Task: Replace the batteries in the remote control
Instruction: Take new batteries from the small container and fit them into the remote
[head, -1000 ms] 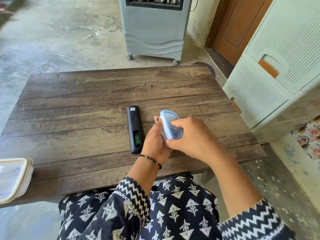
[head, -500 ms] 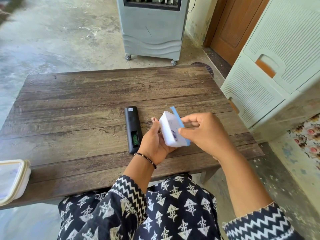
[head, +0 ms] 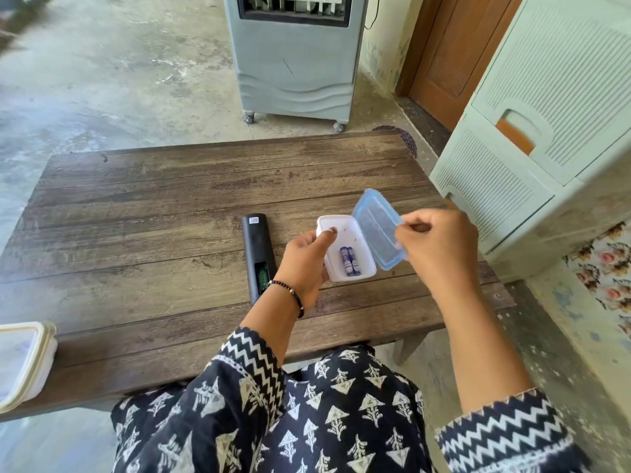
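Here, a person's left hand (head: 304, 264) grips a small white plastic box (head: 346, 249) above a dark wooden table (head: 153, 213); the right hand (head: 438, 245) pinches its clear blue lid (head: 377, 228), lifted off. Two blue batteries (head: 349, 261) lie inside. The black remote control (head: 258, 256) rests just left, its battery bay open and apparently empty. Tilting the box could spill the batteries, which may roll off the table. A second lidded container (head: 24, 360) sits at the near left edge, well clear.
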The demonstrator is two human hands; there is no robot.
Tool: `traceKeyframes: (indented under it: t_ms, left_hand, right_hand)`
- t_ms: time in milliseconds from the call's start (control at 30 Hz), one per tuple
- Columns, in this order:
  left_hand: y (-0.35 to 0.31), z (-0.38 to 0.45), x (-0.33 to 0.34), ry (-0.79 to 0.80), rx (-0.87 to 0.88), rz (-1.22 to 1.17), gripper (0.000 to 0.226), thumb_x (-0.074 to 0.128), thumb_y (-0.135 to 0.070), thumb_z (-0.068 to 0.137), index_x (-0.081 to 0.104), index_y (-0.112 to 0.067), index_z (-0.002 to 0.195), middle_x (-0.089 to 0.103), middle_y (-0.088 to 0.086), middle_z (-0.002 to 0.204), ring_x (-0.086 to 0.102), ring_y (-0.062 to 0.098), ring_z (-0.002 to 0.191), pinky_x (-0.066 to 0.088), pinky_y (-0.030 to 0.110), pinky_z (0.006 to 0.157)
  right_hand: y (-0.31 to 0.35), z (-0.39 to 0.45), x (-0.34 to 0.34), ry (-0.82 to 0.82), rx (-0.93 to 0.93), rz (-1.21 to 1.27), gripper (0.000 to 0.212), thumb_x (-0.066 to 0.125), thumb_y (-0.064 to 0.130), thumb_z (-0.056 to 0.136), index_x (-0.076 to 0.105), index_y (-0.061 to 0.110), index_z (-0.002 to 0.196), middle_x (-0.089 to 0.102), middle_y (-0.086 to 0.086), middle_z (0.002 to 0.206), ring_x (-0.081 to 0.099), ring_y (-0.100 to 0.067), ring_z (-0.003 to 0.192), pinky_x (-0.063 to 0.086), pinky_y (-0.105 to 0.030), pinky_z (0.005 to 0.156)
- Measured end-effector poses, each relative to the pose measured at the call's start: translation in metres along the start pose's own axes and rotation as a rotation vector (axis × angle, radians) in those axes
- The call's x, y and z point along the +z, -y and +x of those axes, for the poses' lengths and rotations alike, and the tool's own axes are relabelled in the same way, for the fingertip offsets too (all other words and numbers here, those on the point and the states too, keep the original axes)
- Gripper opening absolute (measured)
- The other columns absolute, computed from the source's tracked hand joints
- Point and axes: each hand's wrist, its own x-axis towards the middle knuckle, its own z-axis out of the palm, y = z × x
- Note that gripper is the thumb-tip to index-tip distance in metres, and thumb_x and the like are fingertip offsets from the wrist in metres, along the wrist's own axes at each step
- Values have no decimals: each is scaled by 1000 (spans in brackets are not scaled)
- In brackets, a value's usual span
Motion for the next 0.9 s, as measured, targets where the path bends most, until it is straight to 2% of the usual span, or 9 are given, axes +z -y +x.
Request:
traceKeyframes:
  t_ms: [133, 233, 333, 400, 467, 533, 667, 767, 900]
  left_hand:
    - [3, 17, 4, -179, 57, 379, 31, 44, -31, 95, 52, -7, 113, 63, 9, 91, 59, 21, 71, 51, 33, 60]
    - [5, 25, 12, -194, 69, 655, 43, 41, -37, 94, 52, -3, 118, 66, 18, 104, 64, 32, 89, 53, 36, 71]
    - [11, 28, 19, -224, 57, 754, 46, 39, -35, 95, 49, 2, 120, 64, 23, 108, 62, 34, 93, 39, 28, 51]
    - [11, 27, 21, -252, 66, 775, 40, 40, -30, 95, 49, 0, 120, 64, 20, 110, 60, 29, 87, 36, 26, 49]
    - [11, 25, 21, -276, 88, 807, 37, 43, -26, 95, 49, -1, 122, 63, 16, 113, 59, 27, 91, 39, 26, 56]
    - [8, 21, 19, -288, 114, 861, 36, 44, -24, 95, 48, -1, 122, 61, 14, 115, 57, 25, 91, 39, 23, 57]
    - [0, 5, 11, -291, 160, 981, 36, 46, -25, 93, 52, 3, 114, 62, 20, 110, 50, 21, 75, 34, 24, 51]
    - [-4, -13, -6, -394, 263, 952, 41, 49, -22, 91, 51, 0, 126, 60, 16, 123, 60, 20, 92, 48, 30, 77]
    - [-8, -30, -39, -551, 337, 1100, 33, 52, -23, 88, 53, -13, 120, 52, 13, 122, 49, 30, 111, 39, 37, 95]
  right_hand:
    - [-35, 18, 0, -55, 252, 141, 29, 61, 0, 74, 60, 21, 53, 63, -1, 57, 67, -32, 56, 58, -52, 60]
    - [-54, 24, 4, -46, 425, 235, 20, 61, -1, 78, 64, 14, 65, 67, -11, 72, 66, -29, 58, 59, -48, 61]
    - [-67, 23, 12, -19, 525, 235, 11, 62, 1, 80, 67, 5, 89, 66, -11, 78, 64, -23, 57, 58, -40, 60]
    - [-72, 20, 17, -21, 479, 92, 11, 63, 8, 77, 68, 17, 78, 66, -5, 70, 64, -23, 56, 59, -43, 61]
    - [-70, 16, 18, 25, 394, -146, 11, 63, 12, 77, 67, 22, 74, 68, -3, 73, 63, -25, 65, 53, -33, 61]
    - [-70, 13, 20, 74, 331, -308, 9, 63, 12, 80, 69, 18, 84, 69, -4, 84, 59, -23, 73, 40, -24, 60]
    - [-62, 8, 25, 41, 118, -392, 14, 65, 16, 83, 67, 13, 97, 65, -8, 101, 59, -23, 84, 41, -26, 66]
    - [-42, 5, 32, 140, -112, -289, 19, 67, 17, 81, 69, 16, 100, 62, -6, 99, 59, -25, 88, 43, -27, 69]
    - [-9, 6, 46, 512, -286, -516, 35, 70, 25, 79, 65, 19, 112, 58, -3, 108, 54, -24, 104, 40, -28, 73]
